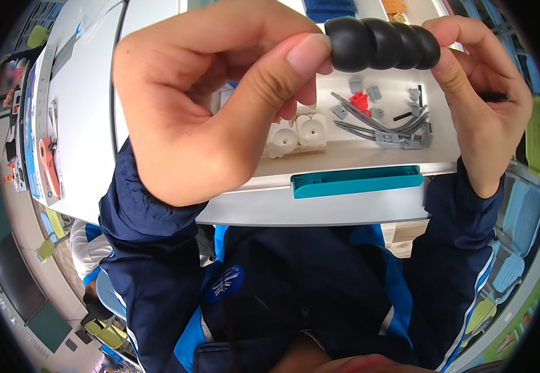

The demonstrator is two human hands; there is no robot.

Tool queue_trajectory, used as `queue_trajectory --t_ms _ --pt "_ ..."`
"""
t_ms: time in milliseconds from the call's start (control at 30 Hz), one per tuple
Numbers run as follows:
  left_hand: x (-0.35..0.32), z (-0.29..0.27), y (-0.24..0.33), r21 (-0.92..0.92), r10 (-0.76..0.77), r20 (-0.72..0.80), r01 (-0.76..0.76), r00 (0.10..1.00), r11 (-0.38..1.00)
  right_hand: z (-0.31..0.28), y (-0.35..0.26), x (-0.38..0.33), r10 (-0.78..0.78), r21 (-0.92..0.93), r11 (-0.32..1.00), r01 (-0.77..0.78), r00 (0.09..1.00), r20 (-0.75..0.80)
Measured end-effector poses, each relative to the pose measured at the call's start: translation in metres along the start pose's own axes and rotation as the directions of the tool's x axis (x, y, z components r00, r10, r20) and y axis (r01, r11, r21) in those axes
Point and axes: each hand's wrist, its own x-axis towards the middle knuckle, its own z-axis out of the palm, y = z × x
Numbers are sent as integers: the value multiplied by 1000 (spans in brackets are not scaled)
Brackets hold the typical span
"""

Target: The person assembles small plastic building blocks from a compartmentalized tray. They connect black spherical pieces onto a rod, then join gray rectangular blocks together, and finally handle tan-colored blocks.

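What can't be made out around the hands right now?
In the head view:
Black lobed piece: left end, hidden by the left hand.
White drawer: left part, behind the left hand.
Dark shape: mostly covered by the right hand.
Blue item: cut off by the upper edge.
Small grey pieces: details too small.

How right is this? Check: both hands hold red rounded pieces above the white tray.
Wrong colour: the head view shows the rounded pieces are black, not red. The left hand and right hand do hold them above the white tray.
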Motion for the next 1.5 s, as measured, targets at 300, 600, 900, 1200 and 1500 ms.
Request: queue_trajectory --t_ms 300,600,900,1200,1500 --pt "17 -19 8 429 -130 298 -11 946 903 12 -9 -6 182 -49 983 -176 969 164" --pt "0 -8 -25 766 -92 339 -218 936 605 32 20 -6 100 -240 971 -13 929 356" --pt "6 -16 -7 595 -154 368 -104 917 797 47 27 -6 -128 -359 886 294 899 419" --pt "6 -20 -12 575 -97 389 -159 916 802 34 40 -1 -230 -348 817 460 813 535" --pt "13 11 -11 586 318 595 -670 738 456 -4 25 -2 -5 -443 808 388 757 654"
